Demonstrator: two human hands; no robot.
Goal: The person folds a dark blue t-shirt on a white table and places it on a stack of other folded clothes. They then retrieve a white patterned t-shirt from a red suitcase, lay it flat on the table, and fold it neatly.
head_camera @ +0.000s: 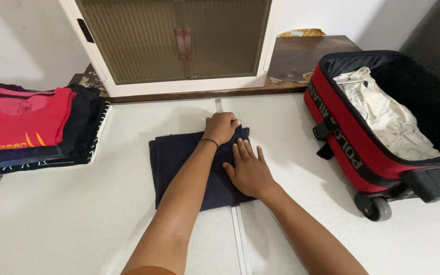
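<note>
View from a head-worn camera, looking down at a white table (pixel 77 214). A folded navy garment (pixel 179 158) lies near the middle of the table, across a seam between two panels. The left hand (pixel 221 127) is curled into a loose fist, fingers bunched and gripping the garment's far right corner. The right hand (pixel 249 170) lies flat on the garment's right edge, fingers straight and slightly spread, pressing down. At the table's left edge sits a stack of folded clothes (pixel 36 127), a red shirt on top. At the right edge an open red suitcase (pixel 342 137) rests on the table, with a crumpled cream garment (pixel 388 114) inside. A white cabinet with ribbed doors (pixel 179 40) stands beyond the far edge. If the fist lifts while the flat hand eases off, the fold would likely slide open and crease.
</note>
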